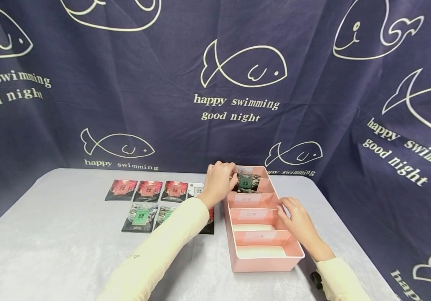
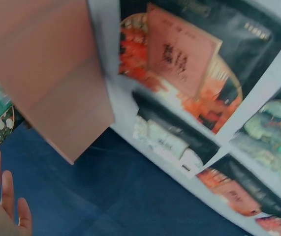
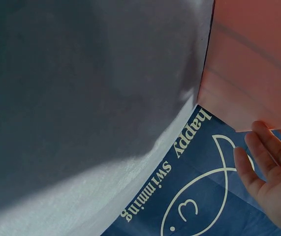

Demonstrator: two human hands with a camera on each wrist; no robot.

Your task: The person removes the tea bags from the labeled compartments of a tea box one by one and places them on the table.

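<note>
One pink box (image 1: pixel 266 265) on worktop (image 1: pixel 69 251); left hand (image 1: pixel 218 180) pinches green-labelled packet (image 1: pixel 247 182) at far end; right hand (image 1: pixel 299 219), loosely spread, touches its side

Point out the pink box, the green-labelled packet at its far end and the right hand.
Pink box (image 1: pixel 268 264): head view, on its near outer wall.
Green-labelled packet (image 1: pixel 246 182): head view, on its label.
Right hand (image 1: pixel 298 217): head view, on the back of the hand.

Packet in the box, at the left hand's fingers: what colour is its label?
Green; the label shows best in the head view.
</note>
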